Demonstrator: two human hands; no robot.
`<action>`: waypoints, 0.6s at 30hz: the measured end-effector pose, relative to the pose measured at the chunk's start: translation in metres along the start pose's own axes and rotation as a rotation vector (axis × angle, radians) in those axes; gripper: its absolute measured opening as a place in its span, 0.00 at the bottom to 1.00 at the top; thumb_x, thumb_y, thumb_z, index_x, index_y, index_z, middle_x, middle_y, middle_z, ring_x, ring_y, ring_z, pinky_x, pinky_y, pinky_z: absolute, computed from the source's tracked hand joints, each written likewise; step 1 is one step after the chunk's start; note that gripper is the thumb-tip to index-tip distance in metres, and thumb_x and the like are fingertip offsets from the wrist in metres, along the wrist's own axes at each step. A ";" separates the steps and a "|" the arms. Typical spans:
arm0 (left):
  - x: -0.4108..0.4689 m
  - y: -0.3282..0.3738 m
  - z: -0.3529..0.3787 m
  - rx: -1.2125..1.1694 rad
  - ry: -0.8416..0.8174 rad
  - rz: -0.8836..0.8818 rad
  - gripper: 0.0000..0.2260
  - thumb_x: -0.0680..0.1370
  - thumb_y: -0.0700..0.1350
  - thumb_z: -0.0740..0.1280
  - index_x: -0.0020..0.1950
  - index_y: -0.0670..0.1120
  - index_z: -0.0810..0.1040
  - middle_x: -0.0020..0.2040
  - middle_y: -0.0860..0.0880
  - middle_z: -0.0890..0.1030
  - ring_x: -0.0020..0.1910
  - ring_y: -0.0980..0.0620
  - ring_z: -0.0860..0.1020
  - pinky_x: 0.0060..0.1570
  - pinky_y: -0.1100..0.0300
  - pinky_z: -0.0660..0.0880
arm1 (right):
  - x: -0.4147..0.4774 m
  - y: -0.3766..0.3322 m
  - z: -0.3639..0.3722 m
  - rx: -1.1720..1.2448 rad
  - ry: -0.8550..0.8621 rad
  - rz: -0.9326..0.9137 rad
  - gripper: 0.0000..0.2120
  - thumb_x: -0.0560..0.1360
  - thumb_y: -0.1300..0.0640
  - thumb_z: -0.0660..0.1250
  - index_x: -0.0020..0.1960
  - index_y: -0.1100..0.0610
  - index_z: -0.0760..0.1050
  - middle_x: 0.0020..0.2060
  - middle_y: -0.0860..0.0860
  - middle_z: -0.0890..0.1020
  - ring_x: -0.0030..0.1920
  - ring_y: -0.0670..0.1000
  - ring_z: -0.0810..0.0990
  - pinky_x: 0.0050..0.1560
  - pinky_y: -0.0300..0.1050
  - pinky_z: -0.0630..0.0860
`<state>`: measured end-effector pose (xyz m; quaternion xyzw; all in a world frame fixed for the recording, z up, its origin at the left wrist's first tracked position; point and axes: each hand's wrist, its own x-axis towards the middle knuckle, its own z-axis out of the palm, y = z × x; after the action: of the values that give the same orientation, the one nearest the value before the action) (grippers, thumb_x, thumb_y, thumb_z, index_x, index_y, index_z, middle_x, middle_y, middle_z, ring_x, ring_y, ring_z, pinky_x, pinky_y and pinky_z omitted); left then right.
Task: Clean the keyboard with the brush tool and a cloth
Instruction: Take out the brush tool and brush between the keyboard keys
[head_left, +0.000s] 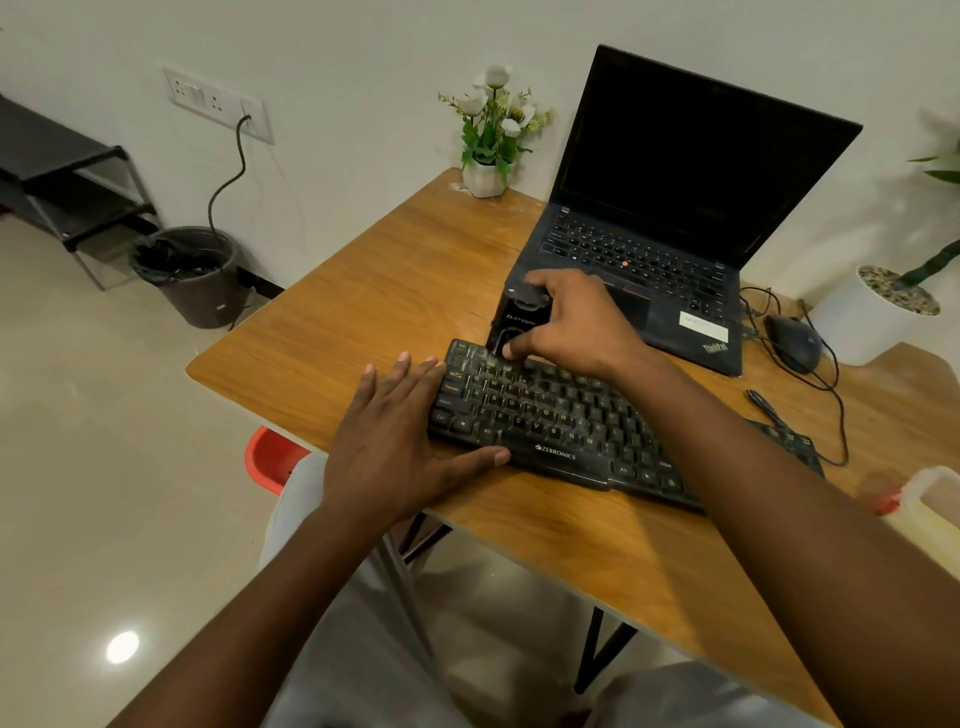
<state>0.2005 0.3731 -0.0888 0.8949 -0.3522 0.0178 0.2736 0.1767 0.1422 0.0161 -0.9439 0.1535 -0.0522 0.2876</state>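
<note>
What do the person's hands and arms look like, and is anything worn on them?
The left hand and the right hand are bare: no gloves, rings or watch show. The left forearm and the right forearm are bare too, with no sleeve in view. Light grey trousers cover the legs.

Table (363, 291): wood-grain top, smooth, low sheen, scuffed pale near the back edge
Keyboard (545, 415): black matt plastic, keys dusty
Brush tool (519, 317): black plastic, partly glossy
Laptop (649, 249): black matt casing, dusty palm rest, dark glossy screen
Mouse (792, 340): black plastic, slight shine
Floor (104, 467): pale polished tile, glossy
Bin (208, 291): dark plastic, black film liner
Flower pot (485, 179): white, matt
</note>
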 end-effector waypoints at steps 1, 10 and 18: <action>0.000 0.000 0.000 -0.002 0.000 -0.001 0.55 0.67 0.86 0.57 0.84 0.51 0.61 0.84 0.53 0.64 0.85 0.54 0.53 0.85 0.46 0.48 | 0.003 0.000 0.001 -0.033 0.043 -0.003 0.19 0.64 0.57 0.85 0.50 0.51 0.81 0.43 0.49 0.86 0.43 0.49 0.86 0.39 0.46 0.81; -0.002 0.000 0.000 -0.015 0.030 -0.005 0.53 0.68 0.85 0.59 0.82 0.51 0.64 0.82 0.51 0.67 0.85 0.53 0.56 0.85 0.46 0.47 | -0.006 -0.018 0.004 0.025 -0.108 -0.050 0.19 0.63 0.56 0.87 0.49 0.54 0.82 0.44 0.49 0.87 0.46 0.50 0.86 0.49 0.55 0.85; -0.002 0.001 -0.001 -0.038 0.022 -0.007 0.53 0.67 0.85 0.60 0.81 0.51 0.65 0.82 0.51 0.68 0.85 0.54 0.55 0.85 0.47 0.46 | 0.001 -0.026 0.005 -0.007 -0.093 -0.030 0.18 0.64 0.57 0.86 0.47 0.52 0.80 0.42 0.47 0.85 0.45 0.48 0.85 0.42 0.45 0.79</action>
<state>0.1984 0.3739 -0.0882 0.8905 -0.3462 0.0201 0.2947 0.1852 0.1647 0.0268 -0.9486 0.1259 -0.0121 0.2902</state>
